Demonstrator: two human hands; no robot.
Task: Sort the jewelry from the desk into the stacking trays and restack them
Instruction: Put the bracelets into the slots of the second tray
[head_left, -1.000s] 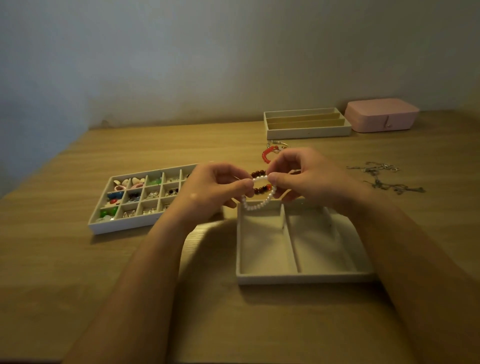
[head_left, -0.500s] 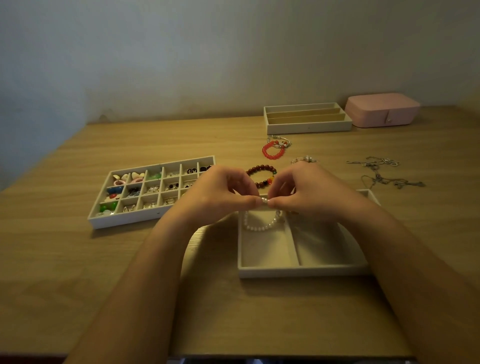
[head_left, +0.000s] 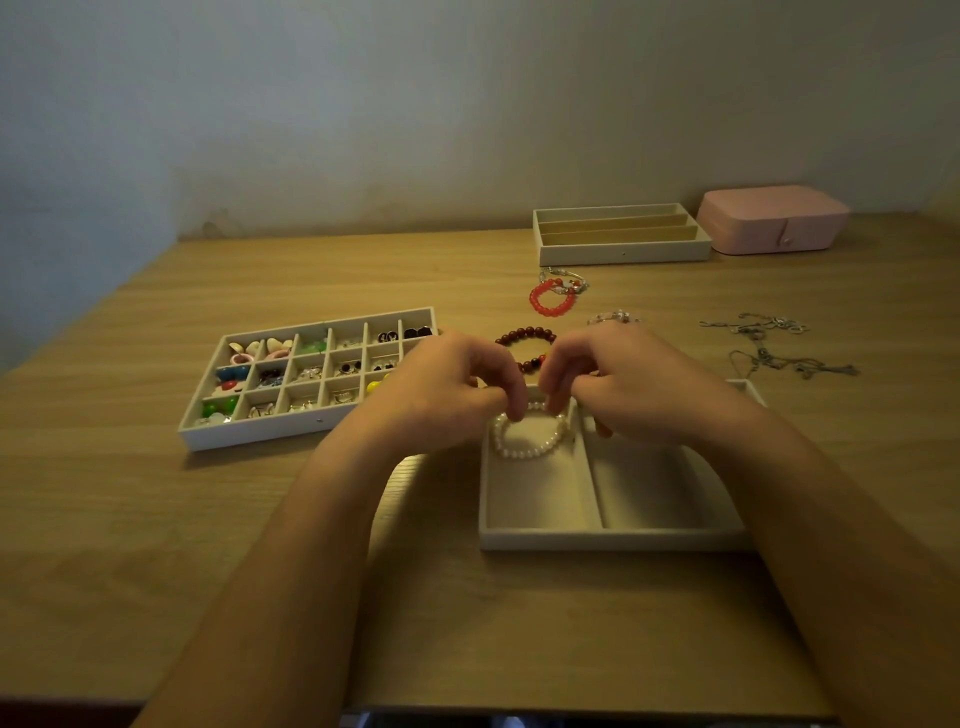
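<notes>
Left hand and right hand: fingers curled, pinching far side of pearl bracelet. Bracelet lies in left compartment, far end, of two-slot tray, near counter front edge. Filled grid tray toward left edge. Dark bead bracelet, red bracelet, chains loose behind. Slotted tray, pink box at back edge.

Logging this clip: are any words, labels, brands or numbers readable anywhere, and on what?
None: no readable text in this view.
The pink case: a small front clasp, no lettering seen.
The compartment tray, slotted tray and two-section tray: no lettering on their walls.
The earrings in the compartment tray: tiny patterns, too small to read.
</notes>
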